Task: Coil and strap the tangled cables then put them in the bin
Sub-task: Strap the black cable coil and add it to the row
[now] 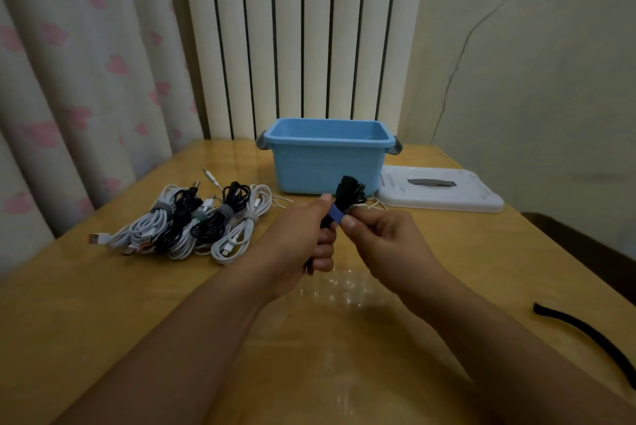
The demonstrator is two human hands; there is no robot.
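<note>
My left hand grips a coiled black cable held above the table's middle. A blue strap wraps round the coil, and my right hand pinches the strap's end with thumb and fingers. The coil's lower part is hidden in my left fist. Behind the hands stands the open blue bin; its inside is not visible from here. To the left lie several strapped coils of white and black cables.
The bin's white lid lies flat to the right of the bin. A loose black strap lies near the wooden table's right edge. A thin white wire lies in front of the bin. A curtain and radiator stand behind.
</note>
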